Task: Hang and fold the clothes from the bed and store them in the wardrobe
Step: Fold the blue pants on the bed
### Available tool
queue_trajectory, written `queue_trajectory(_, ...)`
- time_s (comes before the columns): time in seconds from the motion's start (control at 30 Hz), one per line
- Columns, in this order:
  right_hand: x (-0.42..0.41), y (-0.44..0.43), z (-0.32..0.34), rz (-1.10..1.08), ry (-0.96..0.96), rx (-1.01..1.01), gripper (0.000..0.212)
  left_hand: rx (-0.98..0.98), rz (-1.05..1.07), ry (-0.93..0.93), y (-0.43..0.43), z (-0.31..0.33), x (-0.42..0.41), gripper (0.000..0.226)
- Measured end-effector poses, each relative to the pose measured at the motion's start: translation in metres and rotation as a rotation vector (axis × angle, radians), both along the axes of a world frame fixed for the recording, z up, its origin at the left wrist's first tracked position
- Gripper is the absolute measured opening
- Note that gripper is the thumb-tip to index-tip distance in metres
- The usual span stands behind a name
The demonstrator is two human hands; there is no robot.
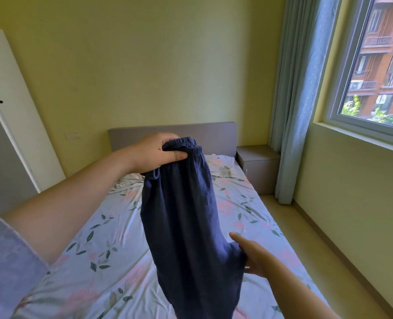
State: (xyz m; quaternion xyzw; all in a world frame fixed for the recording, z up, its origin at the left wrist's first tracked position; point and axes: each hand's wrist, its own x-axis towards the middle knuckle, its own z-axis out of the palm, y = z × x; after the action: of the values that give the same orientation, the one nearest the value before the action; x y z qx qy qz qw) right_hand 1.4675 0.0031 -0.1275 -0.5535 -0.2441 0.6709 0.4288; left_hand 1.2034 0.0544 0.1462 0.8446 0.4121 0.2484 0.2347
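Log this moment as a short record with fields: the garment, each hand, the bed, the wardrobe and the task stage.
garment: dark blue trousers, elastic waistband up, hanging over the bed
left hand: grips the waistband, holding it up
right hand: touches the trousers' lower side, thumb and fingers fairly straight
bed: floral sheet, grey headboard
wardrobe: white, at the left edge of the view
task stage: trousers not yet folded or stored
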Motion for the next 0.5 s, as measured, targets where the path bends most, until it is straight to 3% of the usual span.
queue_trajectory(0.03,0.002,0.0,-0.003,-0.029,0.003,0.012,0.079,0.001,0.013,0.0,0.001,-0.001,0.001,0.023)
queue_trajectory(0.13,0.007,0.004,-0.009,-0.25,-0.053,0.075,0.049,-0.005,0.034,0.002,0.003,-0.007,0.007,0.025)
queue_trajectory(0.3,0.048,0.004,-0.002,-0.534,-0.16,0.116,0.017,-0.021,0.08,0.046,0.01,-0.018,0.023,0.029)
queue_trajectory(0.5,0.119,-0.027,0.021,-0.878,-0.572,0.244,0.018,-0.015,0.118,0.052,0.013,-0.043,0.067,0.031)
